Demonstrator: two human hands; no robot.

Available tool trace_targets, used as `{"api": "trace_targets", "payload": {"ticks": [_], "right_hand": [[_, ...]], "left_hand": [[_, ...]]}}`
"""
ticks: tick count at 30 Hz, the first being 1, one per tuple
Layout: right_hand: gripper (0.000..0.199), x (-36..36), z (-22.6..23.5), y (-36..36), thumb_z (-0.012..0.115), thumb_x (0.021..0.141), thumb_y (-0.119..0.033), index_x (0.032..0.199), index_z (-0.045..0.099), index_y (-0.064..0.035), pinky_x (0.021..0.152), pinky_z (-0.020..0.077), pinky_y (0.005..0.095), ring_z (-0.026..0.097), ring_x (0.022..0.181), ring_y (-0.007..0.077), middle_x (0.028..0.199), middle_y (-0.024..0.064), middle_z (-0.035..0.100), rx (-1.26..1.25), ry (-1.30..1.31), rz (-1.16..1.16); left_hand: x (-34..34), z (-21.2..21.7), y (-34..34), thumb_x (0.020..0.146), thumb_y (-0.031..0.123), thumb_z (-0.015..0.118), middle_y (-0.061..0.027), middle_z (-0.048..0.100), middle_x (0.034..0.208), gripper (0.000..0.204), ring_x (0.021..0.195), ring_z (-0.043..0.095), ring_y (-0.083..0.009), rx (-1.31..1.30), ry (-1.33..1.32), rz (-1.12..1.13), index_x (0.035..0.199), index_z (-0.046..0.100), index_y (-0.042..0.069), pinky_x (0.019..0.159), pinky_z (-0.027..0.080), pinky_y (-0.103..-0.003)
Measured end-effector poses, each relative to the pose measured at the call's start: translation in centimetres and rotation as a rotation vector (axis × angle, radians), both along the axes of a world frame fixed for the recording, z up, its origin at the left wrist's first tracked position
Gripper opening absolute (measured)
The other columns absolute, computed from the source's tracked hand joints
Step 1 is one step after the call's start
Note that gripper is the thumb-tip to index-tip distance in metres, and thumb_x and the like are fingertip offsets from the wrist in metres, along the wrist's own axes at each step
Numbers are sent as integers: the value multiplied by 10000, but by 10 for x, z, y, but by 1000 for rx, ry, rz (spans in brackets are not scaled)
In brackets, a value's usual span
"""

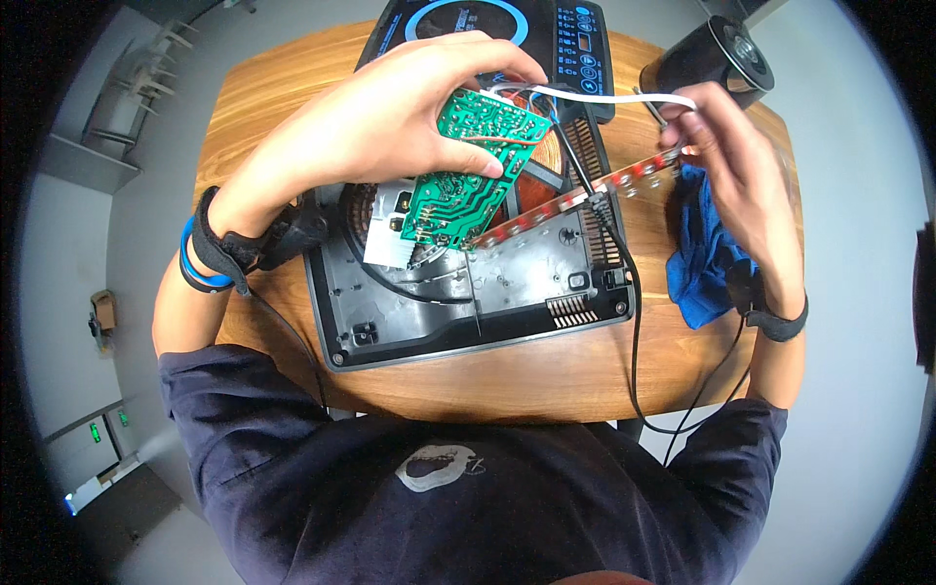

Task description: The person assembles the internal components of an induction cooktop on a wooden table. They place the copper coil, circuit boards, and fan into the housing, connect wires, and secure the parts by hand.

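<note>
My left hand (429,107) grips a green circuit board (478,190) by its edges, thumb across its soldered face. The board is tilted above the open black base of an induction cooker (419,336); a pale finned heat sink (390,239) shows under it. My right hand (726,156) pinches the far right end of a narrow strip board (565,207) with red and clear parts along it. Its other end reaches the green board's lower corner. A white cable (614,98) runs from the green board to my right fingers. Behind the board, a copper coil (549,146) is partly hidden.
The cooker's black top panel (580,58), with a blue ring, lies at the back. A dark cylinder (717,60) is at the back right. Beside my right forearm sits a crumpled blue cloth (702,263). A black cord (636,351) loops over the wooden table (468,395).
</note>
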State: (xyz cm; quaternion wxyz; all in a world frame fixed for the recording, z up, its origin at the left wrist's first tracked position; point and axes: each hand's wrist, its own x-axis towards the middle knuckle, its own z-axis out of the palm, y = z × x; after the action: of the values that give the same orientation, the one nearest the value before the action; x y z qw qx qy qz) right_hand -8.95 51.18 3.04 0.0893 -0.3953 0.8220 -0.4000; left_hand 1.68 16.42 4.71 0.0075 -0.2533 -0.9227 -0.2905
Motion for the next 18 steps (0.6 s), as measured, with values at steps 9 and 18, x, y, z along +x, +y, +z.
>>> {"api": "trace_targets", "payload": {"ticks": [9,18], "right_hand": [[214,-63,28,0,650,1206,-199,1325,746,-50,907,612,347,739,987,176,1087,69,783,-59,647,-147],[397,-58,9,3,587,1223,-275,1562,681,-92,967,640,444,789,1029,330,1290,157,781,397,-217,366]], "left_hand": [[-4,-3,1,823,74,993,-135,729,1507,811,1389,714,-291,35,-111,34,1556,647,68,1212,560,-429],[-1,-7,-3,867,231,985,-157,733,1301,714,1284,719,-388,-28,91,26,1491,683,61,1117,570,-478]]}}
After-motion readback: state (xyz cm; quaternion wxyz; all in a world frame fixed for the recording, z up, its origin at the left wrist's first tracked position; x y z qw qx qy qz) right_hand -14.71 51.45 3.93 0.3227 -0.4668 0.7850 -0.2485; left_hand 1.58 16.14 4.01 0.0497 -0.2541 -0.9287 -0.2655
